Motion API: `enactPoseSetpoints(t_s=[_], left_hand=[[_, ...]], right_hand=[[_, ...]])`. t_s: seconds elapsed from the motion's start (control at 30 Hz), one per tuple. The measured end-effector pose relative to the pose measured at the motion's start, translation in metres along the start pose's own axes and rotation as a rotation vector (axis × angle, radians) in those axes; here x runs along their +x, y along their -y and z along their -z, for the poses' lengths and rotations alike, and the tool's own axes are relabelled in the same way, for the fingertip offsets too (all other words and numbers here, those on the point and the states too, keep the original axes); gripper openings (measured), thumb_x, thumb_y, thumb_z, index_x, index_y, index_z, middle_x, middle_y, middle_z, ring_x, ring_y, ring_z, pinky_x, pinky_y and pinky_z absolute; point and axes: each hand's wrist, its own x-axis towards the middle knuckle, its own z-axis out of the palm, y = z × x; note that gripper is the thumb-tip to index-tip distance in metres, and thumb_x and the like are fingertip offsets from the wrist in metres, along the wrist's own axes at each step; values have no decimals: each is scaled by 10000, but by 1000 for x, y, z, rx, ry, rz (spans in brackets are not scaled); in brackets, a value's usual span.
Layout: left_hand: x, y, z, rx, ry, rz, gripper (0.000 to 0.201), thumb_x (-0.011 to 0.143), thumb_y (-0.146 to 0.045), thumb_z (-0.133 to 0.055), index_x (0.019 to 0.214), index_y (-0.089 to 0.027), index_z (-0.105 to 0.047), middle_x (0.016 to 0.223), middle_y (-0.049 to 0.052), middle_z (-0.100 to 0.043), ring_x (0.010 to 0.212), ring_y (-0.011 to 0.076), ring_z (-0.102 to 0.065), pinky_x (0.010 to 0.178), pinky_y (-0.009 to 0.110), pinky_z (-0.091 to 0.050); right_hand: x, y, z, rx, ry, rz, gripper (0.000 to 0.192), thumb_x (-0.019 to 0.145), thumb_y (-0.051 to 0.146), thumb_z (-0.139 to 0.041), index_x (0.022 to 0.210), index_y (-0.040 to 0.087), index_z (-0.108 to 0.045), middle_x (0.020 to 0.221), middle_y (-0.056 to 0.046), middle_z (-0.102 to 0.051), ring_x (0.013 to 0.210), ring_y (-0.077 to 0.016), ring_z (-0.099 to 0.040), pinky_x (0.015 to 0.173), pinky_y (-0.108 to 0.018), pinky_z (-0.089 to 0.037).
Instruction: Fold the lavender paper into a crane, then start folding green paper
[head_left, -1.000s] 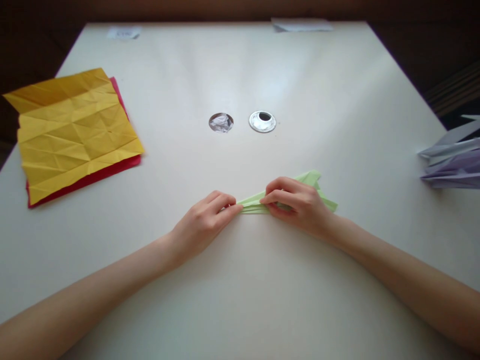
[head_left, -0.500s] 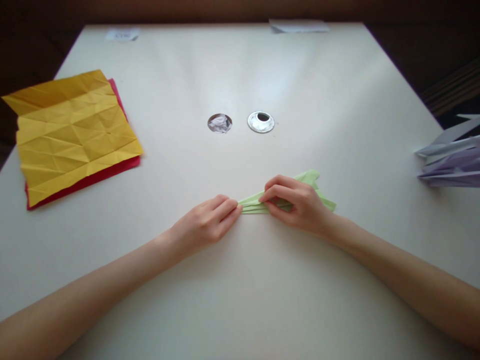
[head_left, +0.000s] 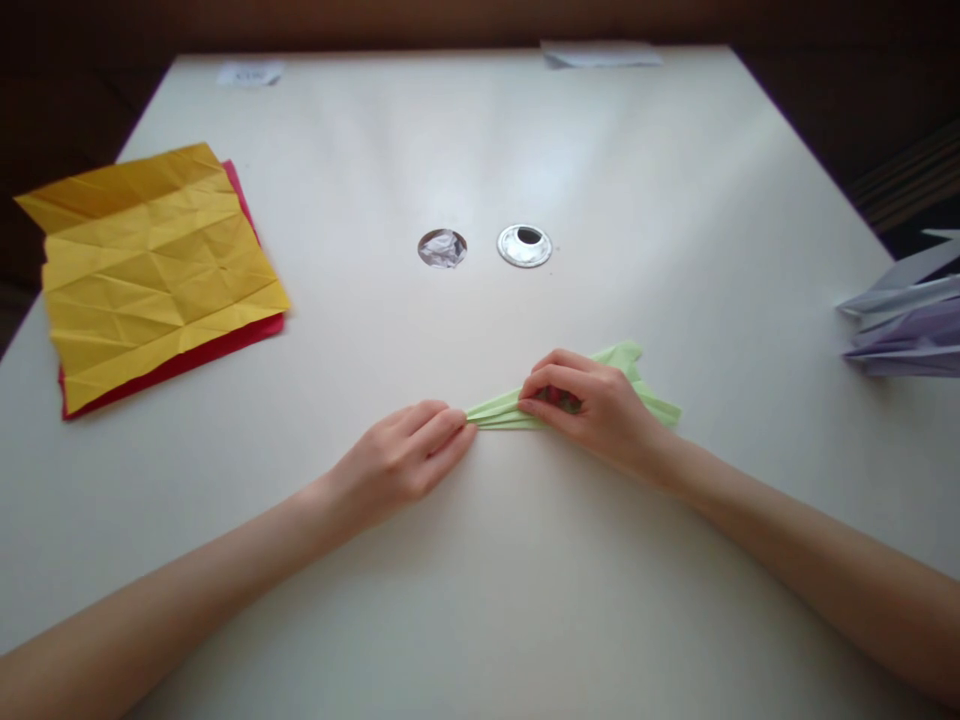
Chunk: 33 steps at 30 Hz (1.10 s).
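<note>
Lying at the far left of the pale cream counter (head_left: 480, 600) is a creased yellow paper sheet (head_left: 154, 270) stacked on a red paper sheet (head_left: 195, 352), well apart from the work. Next, the left hand (head_left: 397, 462) rests on the counter with its fingers (head_left: 442, 430) drawn narrow together, tips touching the pointed left end of the folded pale green paper piece (head_left: 501, 410); whether they pinch that tip or only press on it cannot be told. The green piece lies flat near the middle of the counter, in front of two round openings, one stuffed with crumpled white paper (head_left: 442, 248) and one ringed in metal (head_left: 524, 245). The right hand (head_left: 592, 405) covers its middle, fingers curled and closed on the layered folds. Judged from its look, the piece is very light, thin and springy along its creases, easily torn or dented, and likely to slide on the smooth counter; hold is best taken at the thick folded spine, not the loose flaps. Folded lilac paper pieces (head_left: 904, 325) sit at the right edge. Two white slips (head_left: 250, 72) lie at the far edge; no writing is legible.
</note>
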Motion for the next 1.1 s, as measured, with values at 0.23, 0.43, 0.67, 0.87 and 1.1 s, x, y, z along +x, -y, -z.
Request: enactPoseSetpoints(t_s=[0.23, 0.43, 0.67, 0.87, 1.1], left_hand=[[-17, -3, 7, 116, -31, 56, 247, 762, -46, -549, 994, -132, -558, 776, 37, -604, 720, 149, -543, 620, 272, -469], [-11, 2, 1, 36, 22, 44, 326, 789, -47, -504, 1108, -113, -499, 928, 73, -612, 821, 170, -541, 700, 295, -485], [-5, 3, -1, -9, 52, 20, 289, 827, -49, -432, 1107, -105, -479, 898, 80, -599, 821, 165, -537, 711, 301, -493], [-2, 7, 0, -23, 60, -3, 232, 831, -60, -443, 1051, -102, -501, 881, 78, -587, 815, 166, -531, 688, 291, -491], [8, 4, -3, -65, 129, 54, 109, 855, -130, -439, 896, -127, -540, 841, 67, -564, 812, 168, -509, 689, 294, -472]], right_hand=[[1, 0, 0, -13, 13, -1, 45, 772, 163, -559, 742, 193, -578, 792, -10, -574, 599, -80, -519, 558, -225, -425], [1, 0, 0, -11, 13, 0, 49, 779, 174, -555, 736, 189, -573, 780, -7, -572, 595, -78, -511, 557, -224, -420], [1, 0, 1, -4, 28, -9, 54, 783, 182, -546, 742, 186, -581, 789, -14, -574, 598, -82, -512, 562, -229, -418], [1, 0, 2, -17, 42, -21, 65, 787, 177, -535, 740, 189, -578, 793, -13, -576, 611, -89, -513, 573, -235, -415], [1, 2, 1, -127, 63, 35, 72, 798, 149, -501, 741, 181, -533, 785, -21, -563, 664, -111, -512, 592, -239, -401]])
